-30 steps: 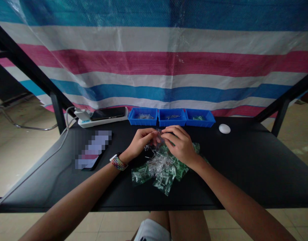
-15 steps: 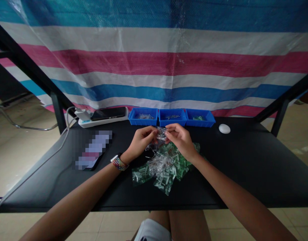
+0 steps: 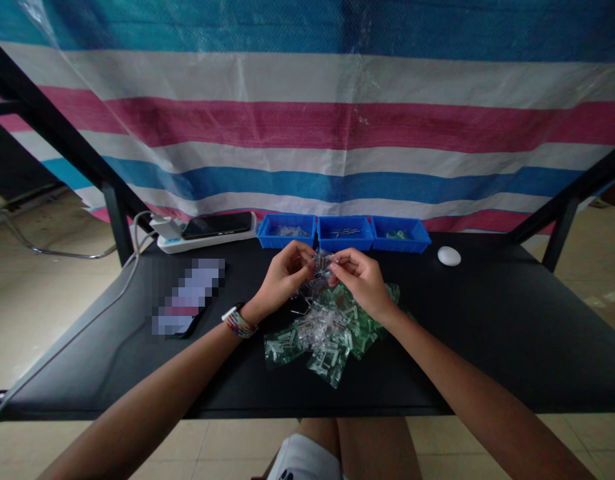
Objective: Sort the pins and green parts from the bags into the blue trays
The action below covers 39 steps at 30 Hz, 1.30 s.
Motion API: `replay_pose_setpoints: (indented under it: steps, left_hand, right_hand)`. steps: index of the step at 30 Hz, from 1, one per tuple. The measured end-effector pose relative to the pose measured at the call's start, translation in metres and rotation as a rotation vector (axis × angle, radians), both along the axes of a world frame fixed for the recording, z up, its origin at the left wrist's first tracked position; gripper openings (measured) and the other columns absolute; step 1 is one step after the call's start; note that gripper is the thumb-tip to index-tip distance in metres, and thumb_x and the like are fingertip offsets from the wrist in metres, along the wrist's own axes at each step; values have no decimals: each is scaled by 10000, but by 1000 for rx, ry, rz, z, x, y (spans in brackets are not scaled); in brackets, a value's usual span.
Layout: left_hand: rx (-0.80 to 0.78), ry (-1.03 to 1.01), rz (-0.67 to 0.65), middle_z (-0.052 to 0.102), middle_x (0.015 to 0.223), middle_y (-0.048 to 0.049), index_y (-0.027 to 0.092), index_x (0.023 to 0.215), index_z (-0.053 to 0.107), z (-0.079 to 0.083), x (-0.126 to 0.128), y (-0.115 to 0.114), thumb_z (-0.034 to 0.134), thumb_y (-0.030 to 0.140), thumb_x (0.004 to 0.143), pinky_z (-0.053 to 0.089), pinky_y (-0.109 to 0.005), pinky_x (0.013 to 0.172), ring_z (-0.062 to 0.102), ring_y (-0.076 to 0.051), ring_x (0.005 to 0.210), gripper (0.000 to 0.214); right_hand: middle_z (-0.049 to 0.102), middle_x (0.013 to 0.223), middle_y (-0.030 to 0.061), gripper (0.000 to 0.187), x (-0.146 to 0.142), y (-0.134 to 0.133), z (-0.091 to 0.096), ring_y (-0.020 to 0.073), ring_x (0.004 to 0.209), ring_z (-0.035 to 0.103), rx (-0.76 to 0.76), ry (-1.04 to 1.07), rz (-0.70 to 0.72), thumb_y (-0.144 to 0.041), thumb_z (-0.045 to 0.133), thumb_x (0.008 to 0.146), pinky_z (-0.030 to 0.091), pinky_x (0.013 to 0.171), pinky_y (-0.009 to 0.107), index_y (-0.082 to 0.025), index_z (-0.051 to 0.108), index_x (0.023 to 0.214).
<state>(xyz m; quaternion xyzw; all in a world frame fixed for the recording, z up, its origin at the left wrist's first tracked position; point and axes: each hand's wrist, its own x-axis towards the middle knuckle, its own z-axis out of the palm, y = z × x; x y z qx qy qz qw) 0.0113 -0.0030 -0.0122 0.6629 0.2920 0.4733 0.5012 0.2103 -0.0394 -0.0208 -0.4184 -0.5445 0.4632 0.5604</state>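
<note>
My left hand and my right hand meet above the middle of the black table. Both pinch a small clear plastic bag between thumb and fingers, one on each side. Just below them lies a heap of several small clear and green-tinted bags with tiny parts inside. My left wrist wears a watch with a colourful band.
Three blue trays stand in a row at the table's back edge, each with a few small parts. A white power strip carries a dark phone; another phone lies at left. A white oval object sits at right.
Both hands have lifted the small clear bag slightly and pulled a little apart; my right hand turned, so its fingers now pinch the bag's right edge.
</note>
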Motion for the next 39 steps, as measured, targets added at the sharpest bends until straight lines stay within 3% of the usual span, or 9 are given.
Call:
replay_pose_setpoints:
  steps: [3,6,10,13,20,28,39]
  left_hand:
    - [-19,-40,73,647,786,18,182,1031,650,0,-3,6,770,261,890,512,-218,556,656,-122,635,202]
    - [-24,-100,196,664,789,19,183,1016,670,1,-7,14,784,250,856,517,-219,549,673,-119,610,208]
    - [-105,-194,374,662,738,26,173,1011,696,0,-14,28,802,240,807,494,-201,522,690,-119,590,240]
    - [-232,-288,445,704,775,8,160,1058,708,-2,-20,37,827,242,780,525,-196,557,728,-125,633,314]
    - [-311,-445,393,776,1156,-89,182,1220,672,-1,-22,41,878,269,779,621,-239,712,806,-157,820,494]
    - [-286,-370,382,697,846,3,172,919,651,-2,-23,39,752,273,741,514,-187,549,667,-84,600,228]
    - [-203,-289,324,626,722,33,178,912,637,-7,-19,34,729,282,773,492,-213,538,602,-93,563,196]
  right_hand:
    - [740,918,34,195,2,0,-1,202,740,748,45,-77,-50,-354,708,919,617,695,357,-233,677,1069]
    - [738,919,43,79,8,-2,5,204,795,725,180,-310,-80,-259,654,937,578,731,351,-230,664,1010]
    - [679,865,20,103,24,-4,20,209,849,641,353,-762,90,-158,692,895,494,777,350,-228,654,961]
    - [643,840,8,133,34,-4,26,211,863,589,366,-929,206,-158,742,882,451,784,349,-220,645,948]
    - [664,804,14,215,39,2,22,220,852,556,371,-929,305,-133,829,822,427,780,359,-226,648,755]
    - [731,819,18,163,44,4,21,235,885,604,330,-859,360,-132,888,787,458,814,388,-249,774,790]
    - [717,806,14,206,46,7,18,232,897,611,291,-858,387,-56,788,816,468,853,390,-236,731,734]
